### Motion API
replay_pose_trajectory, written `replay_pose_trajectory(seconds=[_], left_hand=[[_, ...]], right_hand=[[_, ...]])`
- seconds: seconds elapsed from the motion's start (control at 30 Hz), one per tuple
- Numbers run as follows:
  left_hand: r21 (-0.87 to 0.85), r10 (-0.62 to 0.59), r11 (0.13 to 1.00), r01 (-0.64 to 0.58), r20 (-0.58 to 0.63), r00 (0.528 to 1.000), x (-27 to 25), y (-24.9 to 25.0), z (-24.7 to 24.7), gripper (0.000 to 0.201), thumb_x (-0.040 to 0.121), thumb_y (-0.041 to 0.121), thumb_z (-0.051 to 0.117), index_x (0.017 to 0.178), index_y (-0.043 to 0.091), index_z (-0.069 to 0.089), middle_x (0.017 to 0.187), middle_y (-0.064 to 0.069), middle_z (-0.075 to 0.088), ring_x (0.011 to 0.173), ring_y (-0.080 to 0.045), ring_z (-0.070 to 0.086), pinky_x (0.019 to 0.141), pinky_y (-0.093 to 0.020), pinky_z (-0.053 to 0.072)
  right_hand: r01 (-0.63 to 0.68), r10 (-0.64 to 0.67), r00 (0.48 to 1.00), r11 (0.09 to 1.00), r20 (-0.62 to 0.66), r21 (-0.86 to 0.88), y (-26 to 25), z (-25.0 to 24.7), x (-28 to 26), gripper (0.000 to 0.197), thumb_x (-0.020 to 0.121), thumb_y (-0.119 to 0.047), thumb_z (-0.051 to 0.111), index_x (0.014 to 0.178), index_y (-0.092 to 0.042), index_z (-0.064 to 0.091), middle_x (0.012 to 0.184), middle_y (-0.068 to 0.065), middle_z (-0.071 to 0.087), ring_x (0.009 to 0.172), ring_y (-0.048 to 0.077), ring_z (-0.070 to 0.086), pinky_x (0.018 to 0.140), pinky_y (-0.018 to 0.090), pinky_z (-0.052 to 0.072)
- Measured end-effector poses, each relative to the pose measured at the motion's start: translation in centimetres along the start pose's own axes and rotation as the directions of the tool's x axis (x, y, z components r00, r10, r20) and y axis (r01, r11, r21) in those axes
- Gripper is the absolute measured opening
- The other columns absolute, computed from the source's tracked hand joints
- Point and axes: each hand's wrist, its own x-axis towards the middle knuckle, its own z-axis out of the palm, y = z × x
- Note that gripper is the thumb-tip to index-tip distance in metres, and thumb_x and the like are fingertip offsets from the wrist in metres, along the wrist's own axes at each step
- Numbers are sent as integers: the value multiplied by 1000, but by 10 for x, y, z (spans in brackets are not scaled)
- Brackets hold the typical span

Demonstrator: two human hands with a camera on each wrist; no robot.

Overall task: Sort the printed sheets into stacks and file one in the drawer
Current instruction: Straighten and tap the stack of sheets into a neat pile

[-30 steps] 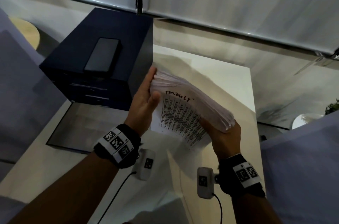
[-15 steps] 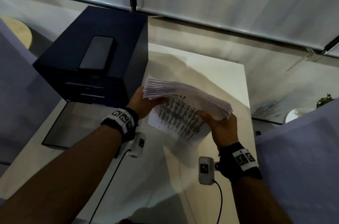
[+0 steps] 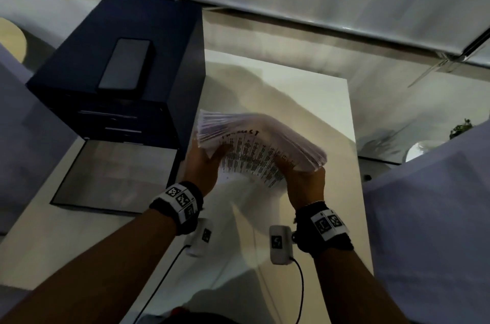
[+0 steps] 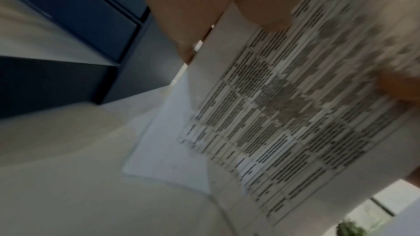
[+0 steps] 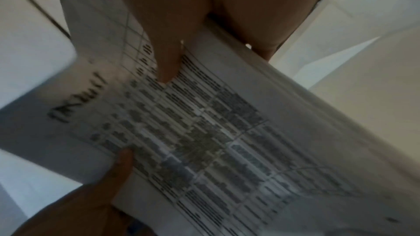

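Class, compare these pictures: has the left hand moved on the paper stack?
Yes. The left hand has dropped from the paper stack's far corner, beside the drawer cabinet, to its near edge.

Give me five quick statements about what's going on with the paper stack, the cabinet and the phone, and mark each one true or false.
1. Both hands hold the paper stack. True: left hand, right hand.
2. The stack lies flat on the white table. False: it is held above it.
3. A dark phone lies on the blue drawer cabinet. True.
4. The top sheet is blank. False: it carries printed rows and a handwritten note.
5. A cabinet drawer stands pulled open. False: the drawer fronts look shut.
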Motion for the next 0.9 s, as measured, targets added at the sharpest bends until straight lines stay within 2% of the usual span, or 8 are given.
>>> replay_pose_trajectory(seconds=[0.17,0.33,0.43,0.5,0.57,0.67,0.77,0.9], left_hand=[[-44,61,997,-65,-80,995,-3,13,3,31,93,17,63,103,38,42,100,12,56,83,16,57,71,-11,53],[75,-49,996,46,43,998,-15,-12,-1,28,88,27,67,113,22,54,107,5,65,91,7,60,74,-11,54],[14,-80,997,81,-43,996,-15,-1,6,14,86,28,71,95,30,61,91,10,65,89,-12,67,79,-30,58],[-41,-35,999,30,-136,990,-16,10,13,18,84,26,74,89,36,59,89,8,66,85,-8,67,76,-30,58],[-49,10,999,-20,-192,981,-21,13,17,28,82,22,77,91,36,54,88,12,63,77,8,61,67,-16,55],[-43,-39,999,33,-140,989,-31,7,13,45,77,24,81,101,33,44,95,16,56,83,5,59,65,-17,55],[-81,-30,996,22,-100,994,-32,-3,-1,55,81,31,73,121,25,36,109,15,55,98,1,60,73,-13,55],[-149,-8,989,6,-14,1000,-36,-4,-9,69,86,29,71,140,13,32,131,-1,56,116,-4,59,91,-20,53]], right_hand=[[24,-17,997,996,-79,90,-1,-4,-2,25,79,-3,76,92,-22,66,81,-21,67,70,-18,62,63,3,48],[-82,82,997,997,-5,-1,18,2,-14,20,84,-12,73,98,-23,63,87,-17,63,70,-21,59,61,-2,44],[-138,141,987,989,-77,47,14,8,-9,11,85,-11,72,86,-19,64,76,-12,63,65,-7,57,52,8,45],[-94,99,988,995,-117,45,8,11,-6,10,86,-11,71,90,-16,64,74,-16,60,66,-4,55,52,3,42],[-30,31,990,1000,-141,8,7,12,-10,14,85,-13,72,97,-14,64,78,-16,59,69,2,57,56,-3,39],[-2,-11,992,995,-127,-100,14,9,-19,37,79,-21,78,111,-9,62,95,-10,61,86,11,61,67,2,43],[-45,48,995,998,-88,34,8,1,-15,44,72,-9,83,110,-10,61,95,-14,67,82,-1,66,70,14,56],[-11,15,999,997,-44,81,5,-3,-8,36,72,4,80,103,-6,65,85,-16,64,67,-19,61,59,2,47]])
